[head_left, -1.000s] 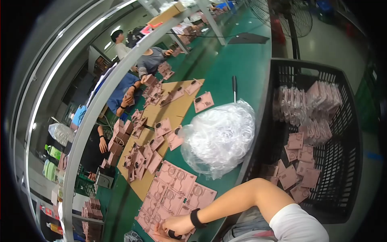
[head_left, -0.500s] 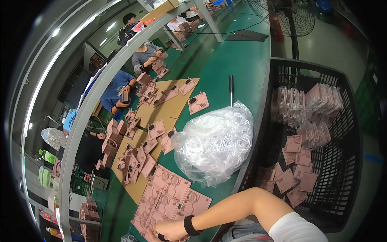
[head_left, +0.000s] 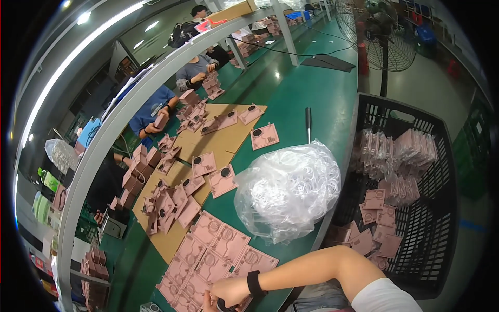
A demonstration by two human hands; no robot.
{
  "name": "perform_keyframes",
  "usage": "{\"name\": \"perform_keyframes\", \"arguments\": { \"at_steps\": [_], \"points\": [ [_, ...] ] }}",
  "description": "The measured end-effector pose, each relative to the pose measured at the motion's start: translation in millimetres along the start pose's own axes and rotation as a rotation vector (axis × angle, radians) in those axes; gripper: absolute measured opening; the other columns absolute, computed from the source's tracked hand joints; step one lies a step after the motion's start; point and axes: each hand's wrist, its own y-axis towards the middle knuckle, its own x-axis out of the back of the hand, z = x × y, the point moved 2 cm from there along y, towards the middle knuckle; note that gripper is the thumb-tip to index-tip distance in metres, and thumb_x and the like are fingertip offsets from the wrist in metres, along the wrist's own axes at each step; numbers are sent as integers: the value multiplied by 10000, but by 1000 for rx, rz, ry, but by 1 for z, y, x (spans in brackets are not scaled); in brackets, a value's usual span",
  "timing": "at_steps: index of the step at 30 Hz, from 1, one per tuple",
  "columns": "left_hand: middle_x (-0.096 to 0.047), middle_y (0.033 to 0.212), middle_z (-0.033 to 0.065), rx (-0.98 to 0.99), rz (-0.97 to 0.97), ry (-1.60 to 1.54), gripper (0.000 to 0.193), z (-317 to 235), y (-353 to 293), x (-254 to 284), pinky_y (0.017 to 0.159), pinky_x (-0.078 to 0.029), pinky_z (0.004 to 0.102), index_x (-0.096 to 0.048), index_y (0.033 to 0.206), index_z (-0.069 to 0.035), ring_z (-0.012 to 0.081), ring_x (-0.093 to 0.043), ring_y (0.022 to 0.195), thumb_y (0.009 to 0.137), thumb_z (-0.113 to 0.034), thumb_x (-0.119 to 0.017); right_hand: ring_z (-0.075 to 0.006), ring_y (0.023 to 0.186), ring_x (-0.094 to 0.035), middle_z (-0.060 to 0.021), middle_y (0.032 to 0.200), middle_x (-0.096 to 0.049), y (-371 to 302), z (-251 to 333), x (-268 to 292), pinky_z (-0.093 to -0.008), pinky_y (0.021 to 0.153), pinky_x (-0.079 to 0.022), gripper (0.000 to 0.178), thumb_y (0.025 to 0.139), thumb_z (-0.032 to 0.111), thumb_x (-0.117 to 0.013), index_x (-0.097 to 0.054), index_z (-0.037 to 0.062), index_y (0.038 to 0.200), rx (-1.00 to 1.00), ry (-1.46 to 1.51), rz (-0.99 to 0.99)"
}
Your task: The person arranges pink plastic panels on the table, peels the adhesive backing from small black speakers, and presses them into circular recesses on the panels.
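Note:
My right hand (head_left: 232, 291) reaches in from the lower right, a black band around its wrist. Its fingers curl down over the near edge of a grid of flat pink panels (head_left: 212, 261), closed on a dark rounded piece (head_left: 224, 307) that the frame's lower edge partly cuts off. Fingers (head_left: 207, 302) beside it, seemingly my left hand's, are mostly out of the picture, so their grip is unclear. The panels lie close together on the green table, with moulded rings and lines on their faces.
A clear bag of white rings (head_left: 288, 192) lies right of the panels, a dark-handled screwdriver (head_left: 308, 125) behind it. Pink parts with black discs cover cardboard (head_left: 221, 148). A black crate (head_left: 436, 218) holds wrapped and loose pink pieces. Co-workers sit across, beyond a grey frame (head_left: 83, 192).
My view has shifted, so table and crate sit differently in the picture. My right hand stays bent over the panels' near edge. Across the table, a co-worker in blue has turned a pink box.

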Motion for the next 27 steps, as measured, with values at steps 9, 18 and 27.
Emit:
{"name": "perform_keyframes", "arguments": {
  "at_steps": [9, 18, 27],
  "points": [
    [-630, 972, 118, 10, 141, 39, 450, 4, -7, 5, 604, -507, 324, -542, 1134, -70, 238, -611, 780, 974, -466, -400, -210, 620, -633, -156, 723, -628, -13, 6, -7, -325, 519, -500, 259, 748, 49, -665, -560, -80, 948, 211, -230, -297],
    [-622, 989, 121, -71, 64, 3, 432, -22, 7, 7, 667, -499, 319, -535, 1152, -71, 226, -603, 839, 974, -443, -409, -133, 752, -631, -69, 854, -653, -37, 92, -18, -255, 748, -493, 223, 929, 107, -541, -488, 21, 1128, 373, 962, -153],
    [-617, 1018, 117, 41, 83, 18, 434, -24, 47, 14, 721, -489, 327, -518, 1177, -60, 226, -597, 875, 959, -428, -443, -240, 1301, -390, -154, 1398, -410, -51, 112, -19, -365, 1095, -282, 576, 991, 355, -411, -270, 12, 1432, 220, 1620, 412]
  ]
}}
